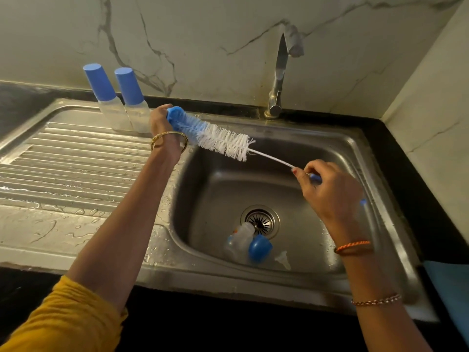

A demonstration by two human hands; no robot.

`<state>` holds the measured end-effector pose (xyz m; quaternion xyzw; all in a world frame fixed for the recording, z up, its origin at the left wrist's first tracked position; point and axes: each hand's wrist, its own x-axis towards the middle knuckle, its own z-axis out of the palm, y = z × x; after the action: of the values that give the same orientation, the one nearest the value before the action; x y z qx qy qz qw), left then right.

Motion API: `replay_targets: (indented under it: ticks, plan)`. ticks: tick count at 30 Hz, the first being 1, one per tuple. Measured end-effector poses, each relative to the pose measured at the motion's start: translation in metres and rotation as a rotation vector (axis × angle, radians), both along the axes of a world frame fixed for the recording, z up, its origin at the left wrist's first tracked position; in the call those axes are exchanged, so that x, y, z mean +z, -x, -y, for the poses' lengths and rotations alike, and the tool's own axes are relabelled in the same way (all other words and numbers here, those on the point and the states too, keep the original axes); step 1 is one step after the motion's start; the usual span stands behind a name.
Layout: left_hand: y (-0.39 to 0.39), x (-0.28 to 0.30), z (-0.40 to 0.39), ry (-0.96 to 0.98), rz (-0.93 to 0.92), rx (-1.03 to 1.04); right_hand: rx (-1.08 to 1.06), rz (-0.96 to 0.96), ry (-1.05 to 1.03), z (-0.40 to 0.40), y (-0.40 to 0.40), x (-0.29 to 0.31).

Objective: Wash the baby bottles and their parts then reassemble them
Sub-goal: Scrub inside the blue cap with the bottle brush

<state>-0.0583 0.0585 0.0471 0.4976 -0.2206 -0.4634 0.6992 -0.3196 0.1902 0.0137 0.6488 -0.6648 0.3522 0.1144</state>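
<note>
A long bottle brush (pixel 218 138) with blue and white bristles stretches across the sink basin (pixel 317 158). My left hand (pixel 162 121) grips its blue sponge tip. My right hand (pixel 327 189) pinches its wire stem and blue handle. Two assembled baby bottles with blue caps (pixel 101 83) (pixel 130 87) stand upright on the drainboard behind my left hand. In the basin near the drain lie a clear bottle (pixel 239 241), a blue cap (pixel 260 247) and a clear teat (pixel 284 260).
A steel tap (pixel 278 80) rises behind the basin. The ribbed drainboard (pixel 76 163) on the left is wet. Black counter surrounds the sink; a marble wall stands behind and to the right. A blue cloth (pixel 449 283) lies at the right edge.
</note>
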Motion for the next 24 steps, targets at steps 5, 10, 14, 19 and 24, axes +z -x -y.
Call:
replay_targets:
  ticks: [5, 10, 14, 19, 24]
  plan:
    - [0.011, -0.003, -0.006, 0.058, 0.065, -0.080, -0.050, 0.021, 0.092, -0.009, -0.003, -0.023]
    - [0.004, -0.015, -0.008, 0.258, 0.035, -0.253, 0.030, 0.721, -0.751, -0.008, -0.002, -0.001]
    - [0.005, -0.018, -0.011, 0.339, -0.083, -0.354, 0.124, 0.938, -1.161, -0.003, 0.008, -0.001]
    - [0.007, -0.016, 0.000, 0.197, 0.016, -0.163, 0.173, 0.554, -0.593, -0.009, 0.001, -0.001]
    - [0.010, -0.003, 0.013, 0.077, 0.030, -0.138, -0.081, 0.017, -0.048, -0.012, -0.012, -0.009]
